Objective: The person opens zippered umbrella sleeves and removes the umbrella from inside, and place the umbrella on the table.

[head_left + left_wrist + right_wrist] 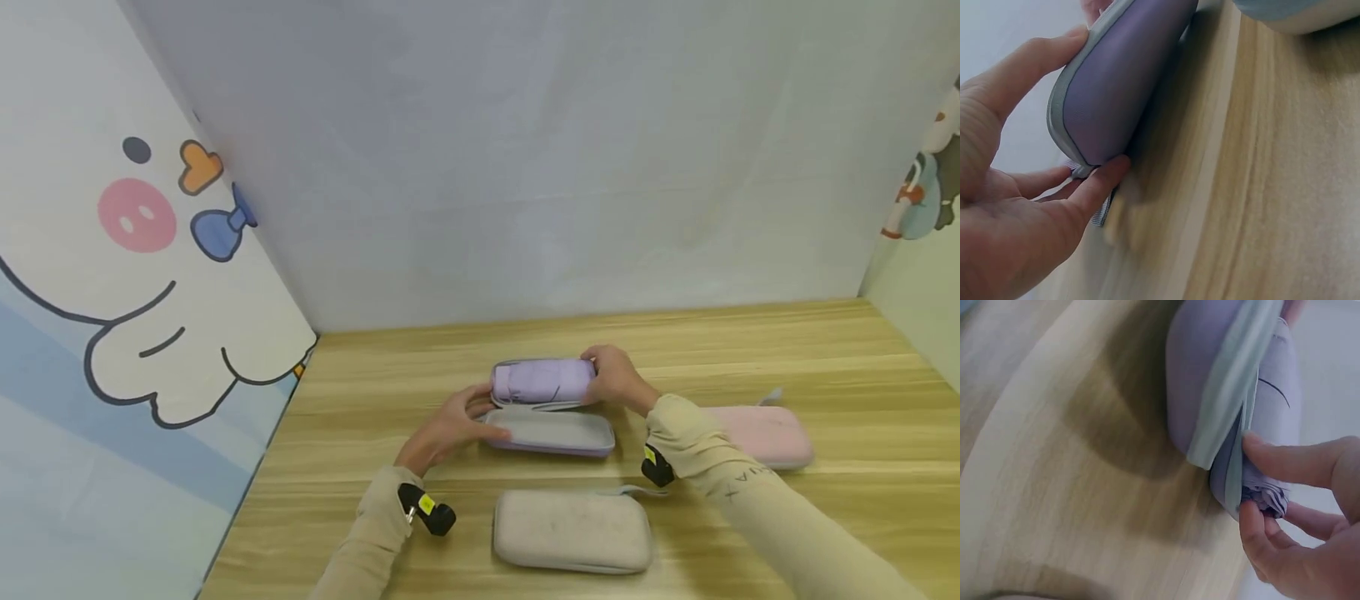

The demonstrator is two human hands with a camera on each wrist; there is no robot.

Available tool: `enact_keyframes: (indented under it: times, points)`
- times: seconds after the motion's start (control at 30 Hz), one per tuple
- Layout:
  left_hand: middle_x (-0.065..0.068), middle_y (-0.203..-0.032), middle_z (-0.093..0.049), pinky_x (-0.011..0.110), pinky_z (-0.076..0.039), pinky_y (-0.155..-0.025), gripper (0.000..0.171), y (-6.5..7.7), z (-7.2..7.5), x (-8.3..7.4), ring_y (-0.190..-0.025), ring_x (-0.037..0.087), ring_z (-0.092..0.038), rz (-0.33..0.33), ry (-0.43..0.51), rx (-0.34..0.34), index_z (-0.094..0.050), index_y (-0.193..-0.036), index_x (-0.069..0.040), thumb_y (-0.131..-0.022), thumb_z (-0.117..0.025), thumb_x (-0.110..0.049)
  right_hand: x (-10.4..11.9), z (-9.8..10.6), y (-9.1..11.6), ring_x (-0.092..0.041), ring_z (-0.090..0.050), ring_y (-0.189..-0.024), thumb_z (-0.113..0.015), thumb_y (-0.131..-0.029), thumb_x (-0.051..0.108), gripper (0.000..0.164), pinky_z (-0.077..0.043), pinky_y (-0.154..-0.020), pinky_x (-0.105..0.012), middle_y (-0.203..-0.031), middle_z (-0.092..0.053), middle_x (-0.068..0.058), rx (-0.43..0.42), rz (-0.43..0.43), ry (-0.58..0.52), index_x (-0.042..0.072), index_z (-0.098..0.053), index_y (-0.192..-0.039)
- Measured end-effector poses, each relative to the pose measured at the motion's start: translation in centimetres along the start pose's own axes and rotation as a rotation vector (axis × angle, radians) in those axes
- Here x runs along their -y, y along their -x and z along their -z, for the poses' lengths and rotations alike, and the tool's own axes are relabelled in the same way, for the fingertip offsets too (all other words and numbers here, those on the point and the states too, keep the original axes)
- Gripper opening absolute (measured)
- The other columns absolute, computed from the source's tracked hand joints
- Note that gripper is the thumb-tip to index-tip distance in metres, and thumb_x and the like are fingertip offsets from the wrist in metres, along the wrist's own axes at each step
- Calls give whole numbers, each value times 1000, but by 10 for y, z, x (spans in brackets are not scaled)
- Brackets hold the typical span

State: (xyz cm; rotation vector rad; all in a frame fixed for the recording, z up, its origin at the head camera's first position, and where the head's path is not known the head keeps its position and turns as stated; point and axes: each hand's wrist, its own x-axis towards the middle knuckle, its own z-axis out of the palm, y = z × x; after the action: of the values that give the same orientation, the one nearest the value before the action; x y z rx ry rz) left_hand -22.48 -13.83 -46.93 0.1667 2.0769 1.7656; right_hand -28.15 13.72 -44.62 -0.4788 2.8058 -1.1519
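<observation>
A pale back wall (555, 167) rises behind the wood-grained desk (862, 367), meeting its back edge. Along the desk's left edge stands a white and blue panel (45, 400) printed with a cartoon figure. Two cream sleeves (765, 500) reach in over the desk.

The purple case (551, 431) lies unfolded near the back edge, somewhat closer to the left edge than the right, its grey-lined near half showing bare. A cream case (572, 532) lies shut, farther from the back edge; a pink case (772, 435), also shut and partly covered by the right sleeve, sits toward the right edge.

Of the hands, the left hand (452, 431) grasps the left end of the purple case, thumb on the near half's rim. The right hand (621, 381) grips the right end of a folded purple bundle (546, 381), which lies in the far half.

Each wrist bears a small black camera (437, 518). A thin strap (643, 491) trails from the cream case.
</observation>
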Motion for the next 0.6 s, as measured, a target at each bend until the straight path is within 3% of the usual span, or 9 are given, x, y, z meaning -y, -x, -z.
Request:
enact_keyframes:
  times: [0.17,0.3,0.5,0.6]
  points:
    - [19,-145,-36,42,-32,-106,94,3,0,3,-132,31,-36,-23,10,10,-28,-146,-1,-70,-84,-9,4,-2,3,-34,-61,-86,-81,-50,-2,69,-49,-79,-43,-95,-65,-27,-46,-59,20,-17,-55,-112]
    - [18,-145,-38,43,-31,-106,95,7,1,4,-132,30,-36,-16,17,10,-28,-146,-3,-70,-85,-12,8,-2,9,-34,-63,-86,-82,-50,-4,68,-50,-78,-43,-93,-66,-26,-63,-48,-15,-15,-56,-112]
    - [16,-142,-42,43,-31,-107,96,10,3,7,-130,28,-39,-9,34,3,-29,-146,-6,-69,-86,-14,9,-3,16,-30,-59,-82,-81,-51,-9,65,-50,-70,-35,-90,-63,-22,-36,2,-166,-13,-57,-112]
    - [18,-139,-44,44,-32,-106,96,11,3,8,-128,29,-42,-17,41,-1,-29,-146,-5,-69,-86,-12,5,-3,19,-33,-59,-87,-80,-55,-11,68,-52,-67,-33,-107,-56,-26,-6,-8,-309,-12,-55,-118]
